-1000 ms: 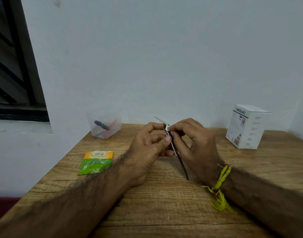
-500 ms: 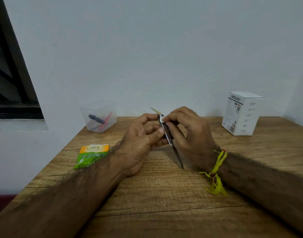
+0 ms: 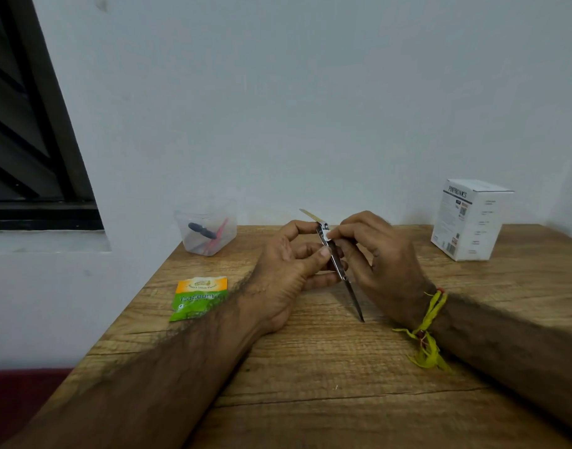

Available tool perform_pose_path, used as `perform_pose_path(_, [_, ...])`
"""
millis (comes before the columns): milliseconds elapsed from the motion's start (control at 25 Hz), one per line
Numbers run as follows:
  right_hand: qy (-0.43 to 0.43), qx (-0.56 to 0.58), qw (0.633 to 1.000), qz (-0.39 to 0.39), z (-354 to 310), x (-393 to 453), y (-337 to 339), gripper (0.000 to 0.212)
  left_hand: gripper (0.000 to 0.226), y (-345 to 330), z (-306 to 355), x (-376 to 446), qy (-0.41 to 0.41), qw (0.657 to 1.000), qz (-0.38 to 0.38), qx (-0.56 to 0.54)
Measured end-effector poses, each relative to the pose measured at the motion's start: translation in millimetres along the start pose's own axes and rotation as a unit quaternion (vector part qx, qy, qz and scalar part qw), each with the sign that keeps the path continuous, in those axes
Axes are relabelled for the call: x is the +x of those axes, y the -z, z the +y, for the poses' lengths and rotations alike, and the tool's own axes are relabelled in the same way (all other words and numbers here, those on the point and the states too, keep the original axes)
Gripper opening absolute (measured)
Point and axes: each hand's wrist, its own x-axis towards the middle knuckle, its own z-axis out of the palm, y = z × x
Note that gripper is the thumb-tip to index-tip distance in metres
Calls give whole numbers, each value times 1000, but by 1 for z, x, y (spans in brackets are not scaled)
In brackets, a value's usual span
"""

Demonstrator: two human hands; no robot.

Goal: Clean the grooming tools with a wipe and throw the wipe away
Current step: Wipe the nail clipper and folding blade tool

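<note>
A: At the middle of the wooden table [image 3: 310, 367], what is the position of the tool?

B: A slim metal nail clipper [image 3: 338, 265] with a folded-out blade is held above the tabletop between both hands, tilted. Its dark pointed blade runs down toward the person; whether the tip touches the wood cannot be told. Its pale lever sticks up and away at the far end.

A: State of the left hand [image 3: 288, 277]?

B: Fingers curled. Thumb and index finger pinch the clipper body from the left side.

A: And the right hand [image 3: 380, 264]?

B: Fingers curled round the clipper's upper part. The fingertips press a small white scrap at the hinge end; it is too small to tell whether it is the wipe. A yellow thread band [image 3: 430, 328] is tied at that wrist.

A: Other items on the table?

B: A green and orange sachet [image 3: 199, 298] lies flat near the left edge, beside the left forearm. A clear plastic tub [image 3: 207, 228] stands at the far left corner against the wall and holds a dark tool and a pink tool. A white printed carton [image 3: 470, 220] stands upright at the far right, well apart from the hands.
</note>
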Motion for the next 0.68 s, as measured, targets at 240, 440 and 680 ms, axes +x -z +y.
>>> perform_pose_path(240, [10,2,1000,-16,-1,0,3,12,31,1,1,0,5,1000,-4,-8])
perform_pose_path(440, [20,2,1000,-23,-4,-1,4,12,32,1,2,1,10,1000,-9,-2])
perform_pose_path(680, [-5,20,1000,-5,-2,0,3,8,30,3,-1,3,1,1000,-17,-7])
